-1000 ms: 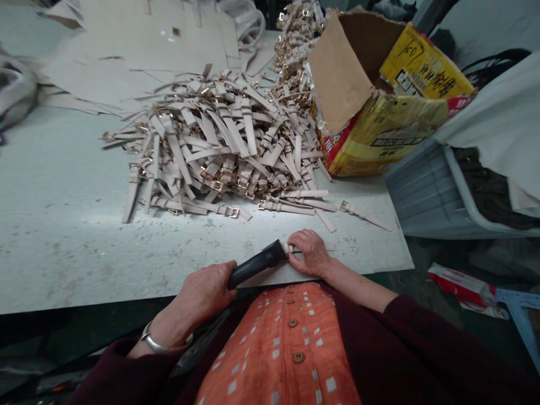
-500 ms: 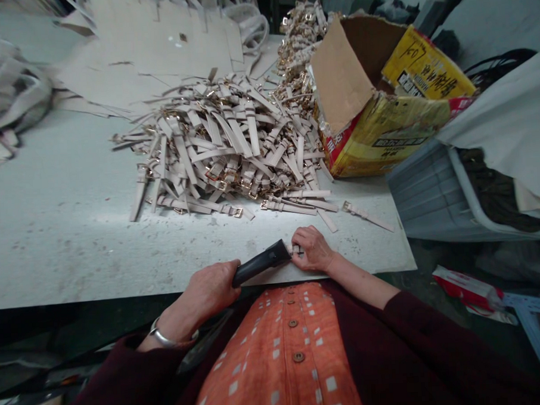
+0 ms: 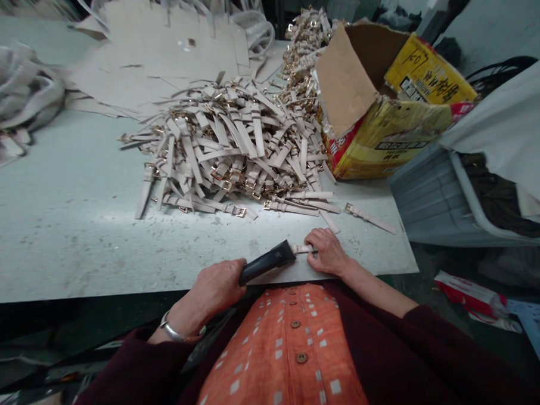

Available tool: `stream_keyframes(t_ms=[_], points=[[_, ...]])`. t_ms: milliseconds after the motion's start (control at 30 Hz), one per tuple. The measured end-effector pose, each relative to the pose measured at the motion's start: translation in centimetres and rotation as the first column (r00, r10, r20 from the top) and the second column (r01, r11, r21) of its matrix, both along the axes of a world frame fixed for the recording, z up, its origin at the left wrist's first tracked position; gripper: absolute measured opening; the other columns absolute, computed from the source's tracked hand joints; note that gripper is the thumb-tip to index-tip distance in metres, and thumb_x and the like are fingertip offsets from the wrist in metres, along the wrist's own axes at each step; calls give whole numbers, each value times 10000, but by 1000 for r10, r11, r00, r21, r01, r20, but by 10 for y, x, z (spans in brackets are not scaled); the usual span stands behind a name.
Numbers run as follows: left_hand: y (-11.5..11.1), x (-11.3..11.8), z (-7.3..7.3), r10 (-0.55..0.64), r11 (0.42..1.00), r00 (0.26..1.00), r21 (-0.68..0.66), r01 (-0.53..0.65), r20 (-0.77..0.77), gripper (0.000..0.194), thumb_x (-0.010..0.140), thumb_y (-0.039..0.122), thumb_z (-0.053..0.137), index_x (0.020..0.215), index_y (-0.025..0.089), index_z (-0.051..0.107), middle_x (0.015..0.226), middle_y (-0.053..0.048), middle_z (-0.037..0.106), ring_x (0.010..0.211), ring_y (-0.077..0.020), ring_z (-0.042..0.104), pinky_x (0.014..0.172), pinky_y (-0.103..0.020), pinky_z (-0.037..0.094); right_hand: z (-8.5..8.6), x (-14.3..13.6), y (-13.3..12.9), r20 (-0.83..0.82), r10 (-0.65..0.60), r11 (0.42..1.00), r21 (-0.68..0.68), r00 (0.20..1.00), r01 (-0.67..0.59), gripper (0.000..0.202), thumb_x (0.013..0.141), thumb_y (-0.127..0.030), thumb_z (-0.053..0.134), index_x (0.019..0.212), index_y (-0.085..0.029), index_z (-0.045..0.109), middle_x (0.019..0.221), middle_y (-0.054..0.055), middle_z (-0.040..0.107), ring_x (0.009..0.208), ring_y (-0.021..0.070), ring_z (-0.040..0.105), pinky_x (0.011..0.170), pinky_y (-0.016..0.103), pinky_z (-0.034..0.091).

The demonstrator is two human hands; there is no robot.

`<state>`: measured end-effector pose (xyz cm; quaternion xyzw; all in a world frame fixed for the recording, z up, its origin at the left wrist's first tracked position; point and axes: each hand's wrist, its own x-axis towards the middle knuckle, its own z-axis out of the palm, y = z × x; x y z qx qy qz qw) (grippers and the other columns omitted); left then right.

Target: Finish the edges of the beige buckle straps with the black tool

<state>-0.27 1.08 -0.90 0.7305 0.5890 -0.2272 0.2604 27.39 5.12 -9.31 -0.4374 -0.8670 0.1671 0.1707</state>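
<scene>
Landmark: strap pile (image 3: 223, 151), mid-table. Left hand (image 3: 220, 285) is on the near side of the pile, at the table (image 3: 75, 253) edge, fingers wrapped round the lower end of a black tool (image 3: 268, 262). Tool slants up to the right, exact type unclear. Right hand (image 3: 328, 252), nearer the person than the pile's right part, pinches a pale strap (image 3: 302, 249); the strap spans the gap between tool tip and fingers. Cannot tell whether its end goes inside the tool or only meets it; far end hidden by the hand.

Progress: one strap in hand, looks mid-operation, not let go. Loose strap (image 3: 370, 218) with buckle lies apart, right of the pile on its near side. Pile holds many buckled straps; a second heap (image 3: 305, 46) sits behind its right part. Which are finished and which are left can't be told: no sorted stack shows, buckles appear throughout. Judged by the amount lying there, this is one piece out of a big batch. Cardboard box (image 3: 392, 131) stands right against the pile; inside contents not visible.
</scene>
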Motion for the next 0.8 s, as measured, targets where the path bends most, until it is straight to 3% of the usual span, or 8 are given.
stream_keyframes(t_ms=[300,467,633,700,800], points=[[-5,-3,-9,-24,999,1000,48,24,-2,336,680,296,468,1004,247,544,898,-63,670,830,-226,630,675,-310,454,-20,-6,-4,-204,82,996,45,975,-74,82,825,-227,553,857,-207,627,879,47,596,843,176,484,742,332,329],[-4,-2,-7,-28,999,999,31,29,-24,370,685,306,461,1041,244,540,916,-72,671,857,-246,629,694,-328,462,-15,-9,-4,-210,52,998,-34,976,-61,14,762,-175,587,774,-181,581,832,47,561,841,181,469,746,321,338],[-3,0,-5,-20,1000,999,23,21,-28,374,687,304,473,1046,232,547,933,-82,666,882,-238,621,726,-317,457,-10,-15,0,-230,109,989,-69,967,-128,82,687,-117,569,651,-174,524,825,41,533,839,174,464,756,308,342],[-3,1,-4,-13,1000,1000,11,14,-25,366,693,301,476,1046,235,549,929,-77,665,873,-226,620,718,-302,452,-10,-14,2,-291,95,984,-117,952,-134,104,701,-128,563,629,-175,504,808,28,538,813,158,478,756,298,348],[-3,1,-3,-9,1000,1000,6,9,-21,351,702,300,477,1039,238,553,917,-74,665,857,-221,620,704,-298,449,-9,-13,4,-395,-22,971,-228,918,-75,100,793,-193,520,695,-181,505,754,7,536,733,131,493,713,268,370]])
